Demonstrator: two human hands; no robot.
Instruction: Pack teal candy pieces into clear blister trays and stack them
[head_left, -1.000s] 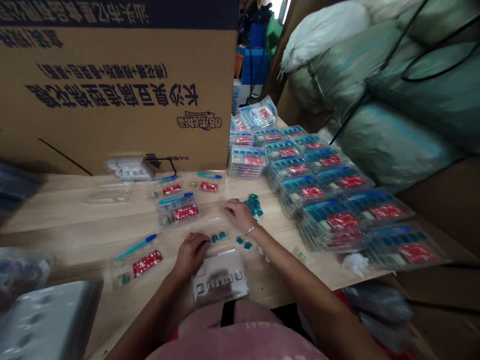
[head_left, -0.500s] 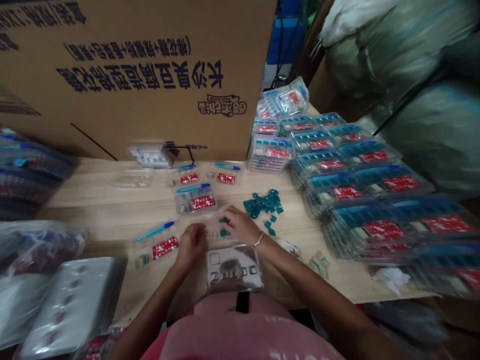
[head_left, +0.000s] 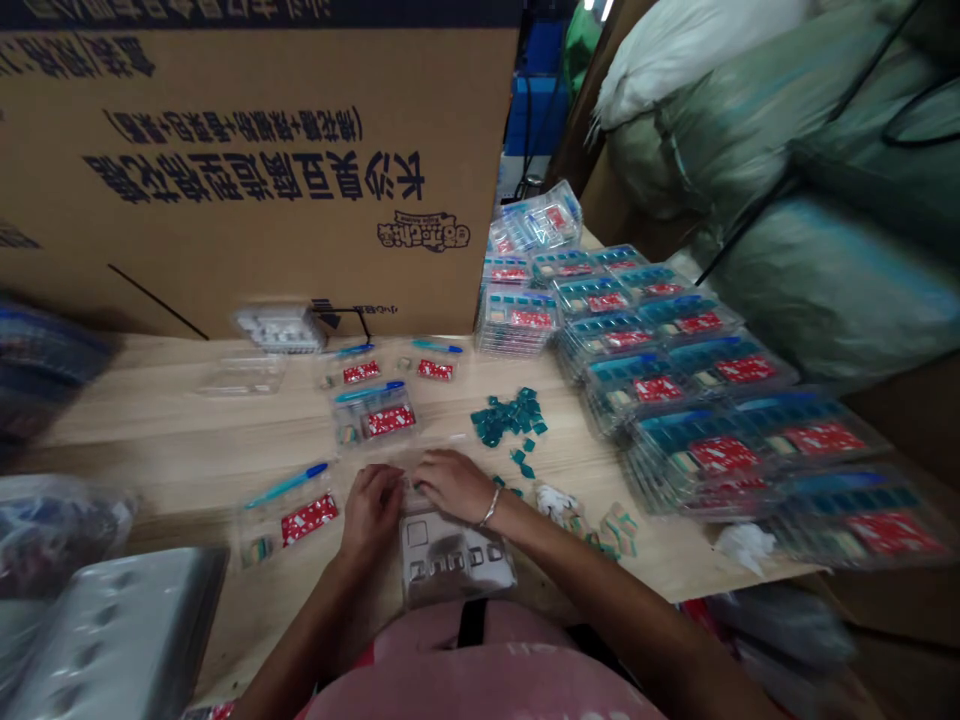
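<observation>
My left hand is closed at the left side of a clear plastic tray, fingers curled on its edge. My right hand reaches over the same tray with fingers bent together; whatever its fingertips hold is hidden. Both hands nearly meet and cover most of the tray. Just below them lies an empty clear blister tray with square wells, close to my body. Beyond my right hand is a loose pile of small teal squares. Left of my hands sits a clear tray with a blue pen and a red patterned packet.
More partly filled trays lie ahead, before a large cardboard box. Stacks of filled trays cover the right side. Small beige-and-green pieces and crumpled white tissue lie nearer. Stacked empty trays stand at left.
My right hand has moved left and nearer to me, from the teal piece at the tray's right part toward my left hand. The camera view has shifted slightly.
</observation>
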